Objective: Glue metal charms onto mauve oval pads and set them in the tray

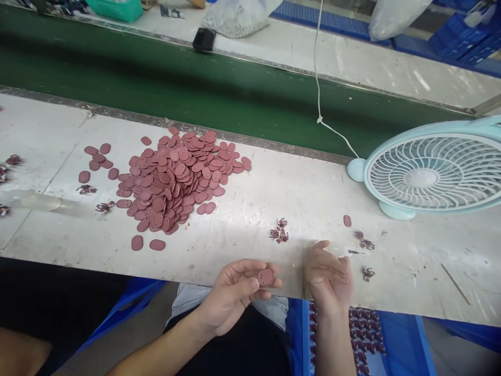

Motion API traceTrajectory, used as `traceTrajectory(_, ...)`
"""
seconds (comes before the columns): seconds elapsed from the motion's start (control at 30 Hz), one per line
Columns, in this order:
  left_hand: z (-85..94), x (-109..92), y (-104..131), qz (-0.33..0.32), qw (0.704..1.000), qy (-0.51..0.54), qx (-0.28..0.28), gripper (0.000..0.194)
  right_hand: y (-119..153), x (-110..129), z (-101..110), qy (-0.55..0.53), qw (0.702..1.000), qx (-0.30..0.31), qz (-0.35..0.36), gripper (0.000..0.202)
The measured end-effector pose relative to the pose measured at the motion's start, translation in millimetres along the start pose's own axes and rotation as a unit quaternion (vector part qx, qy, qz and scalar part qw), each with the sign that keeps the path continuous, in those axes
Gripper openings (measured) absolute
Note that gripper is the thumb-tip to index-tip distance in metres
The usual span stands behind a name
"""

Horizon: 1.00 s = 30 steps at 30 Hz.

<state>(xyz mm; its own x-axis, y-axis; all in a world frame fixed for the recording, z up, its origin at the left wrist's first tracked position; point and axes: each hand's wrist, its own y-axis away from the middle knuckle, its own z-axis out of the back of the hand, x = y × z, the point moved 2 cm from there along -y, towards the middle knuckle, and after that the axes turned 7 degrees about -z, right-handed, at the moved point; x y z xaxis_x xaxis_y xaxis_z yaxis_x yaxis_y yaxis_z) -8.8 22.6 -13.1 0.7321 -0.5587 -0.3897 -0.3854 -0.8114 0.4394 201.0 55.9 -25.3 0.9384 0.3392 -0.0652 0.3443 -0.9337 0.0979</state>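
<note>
Light-blue fan point(420, 177) on table point(258, 209), right side — white cord point(319, 94) running from it across green strip point(164, 78); far ledge point(344, 57) holds clear bag point(237, 18), black box point(204, 39), teal container point(117, 8).

- Fan point(434, 172): I see smooth plastic, faint sheen.
- Oval pieces point(168, 177): I read matt, smooth faces; material uncertain.
- Worktable point(250, 219): I note a smooth, scuffed top, slightly glossy.
- Bag point(237, 18): I identify clear, glossy, wrinkled plastic.
- Crate point(405, 339): I register smooth plastic.
</note>
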Motion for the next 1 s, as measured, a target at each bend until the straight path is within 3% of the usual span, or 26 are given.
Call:
traceTrajectory(0.1, 6.0, -3.1, 1.1, -0.009, 1.000, -0.002, -0.016, 0.020, -2.2, -9.5, -8.4, 0.028, 1.000, 0.013, 0.003, 0.026)
traceTrajectory(0.17, 9.8, -6.0, 2.4, -0.015, 1.000, -0.005, -0.027, 0.020, 2.7, -13.6, -14.3, 0.115, 0.992, -0.014, 0.054, 0.038)
traceTrajectory(0.2, 11.5, -7.5, 3.1, -0.017, 0.999, -0.007, -0.032, 0.020, 6.7, -14.7, -15.8, 0.209, 0.973, -0.049, 0.090, 0.048)
traceTrajectory(0.23, 12.9, -9.1, 3.5, -0.019, 0.999, -0.009, -0.038, 0.020, 11.0, -15.4, -16.5, 0.325, 0.932, -0.095, 0.126, 0.055)
traceTrajectory(0.3, 15.0, -11.9, 3.8, -0.025, 0.999, -0.011, -0.047, 0.020, 16.9, -16.7, -14.9, 0.537, 0.809, -0.185, 0.152, 0.050)
traceTrajectory(0.37, 15.9, -13.8, 3.6, -0.030, 0.998, -0.011, -0.053, 0.020, 15.0, -17.4, -10.4, 0.696, 0.667, -0.232, 0.130, 0.028)
traceTrajectory(0.4, 15.8, -14.5, 3.5, -0.032, 0.998, -0.010, -0.055, 0.020, 10.9, -17.1, -8.0, 0.764, 0.591, -0.229, 0.121, 0.022)
traceTrajectory(0.5, 14.1, -15.6, 4.6, -0.029, 0.998, -0.007, -0.051, 0.020, -7.1, -12.5, -0.4, 0.914, 0.356, -0.171, 0.091, 0.027)
traceTrajectory(0.53, 13.1, -16.0, 5.4, -0.028, 0.999, -0.005, -0.046, 0.020, -12.1, -9.7, 1.9, 0.933, 0.316, -0.152, 0.083, 0.027)
traceTrajectory(0.7, 8.5, -18.8, 9.0, -0.036, 0.999, 0.004, -0.017, 0.019, -10.8, 1.5, -1.3, 0.937, 0.309, -0.143, 0.071, 0.023)
traceTrajectory(0.77, 7.3, -19.1, 9.4, -0.039, 0.999, 0.002, -0.008, 0.020, 1.4, -0.5, -11.4, 0.921, 0.334, -0.183, 0.081, 0.020)
traceTrajectory(0.8, 6.7, -18.9, 9.4, -0.040, 0.999, -0.001, -0.004, 0.021, 8.7, -3.6, -17.9, 0.903, 0.364, -0.211, 0.089, 0.018)
traceTrajectory(0.87, 4.7, -17.7, 8.7, -0.044, 0.999, -0.012, 0.001, 0.021, 22.8, -14.9, -32.3, 0.848, 0.453, -0.256, 0.098, 0.013)
traceTrajectory(0.93, 1.7, -16.0, 7.7, -0.052, 0.998, -0.026, 0.006, 0.022, 32.1, -32.6, -46.8, 0.796, 0.541, -0.253, 0.096, 0.011)
traceTrajectory(1.0, -1.6, -14.7, 6.6, -0.066, 0.997, -0.041, 0.011, 0.022, 34.6, -51.6, -58.9, 0.770, 0.591, -0.223, 0.093, 0.016)
